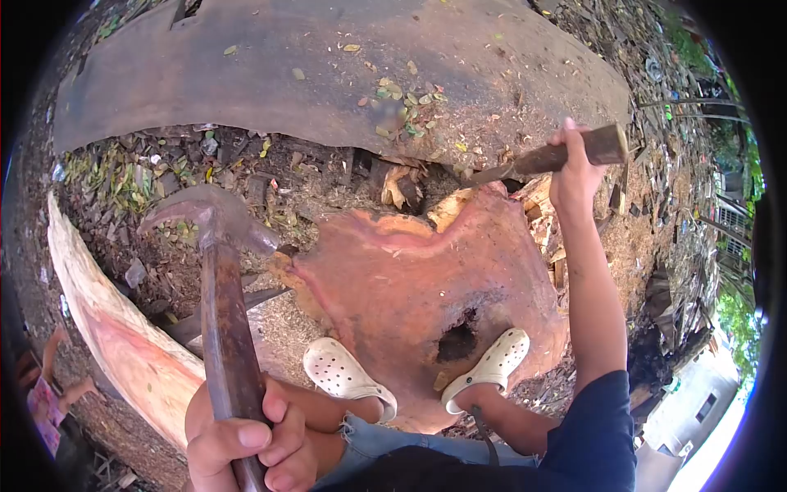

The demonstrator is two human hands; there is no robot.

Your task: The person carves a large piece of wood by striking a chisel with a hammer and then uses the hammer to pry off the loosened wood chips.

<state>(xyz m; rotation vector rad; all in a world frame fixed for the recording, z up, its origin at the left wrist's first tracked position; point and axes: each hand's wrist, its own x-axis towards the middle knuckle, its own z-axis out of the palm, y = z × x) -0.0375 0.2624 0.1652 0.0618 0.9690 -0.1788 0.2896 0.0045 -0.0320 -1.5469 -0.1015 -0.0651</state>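
Note:
My left hand [283, 451] is closed around the lower handle of a claw hammer [223, 312], its worn metal head raised at the left. In my right hand [575, 180] is a chisel [537, 161] with a dark wooden handle, held sideways. Its blade points left and meets the far edge of a large reddish wood slab [410, 283], or looks to from this angle. Pale, freshly cut wood shows along that edge, and a dark hole [457, 340] opens near the slab's front. My feet, in white clogs [348, 373], stand on or beside the slab.
A broad dark sheet [270, 74] with scattered leaves lies beyond the slab. A long pale piece of wood [123, 336] leans at the left. Wood chips and debris cover the ground. Another person [49, 394] is partly visible at the far left edge.

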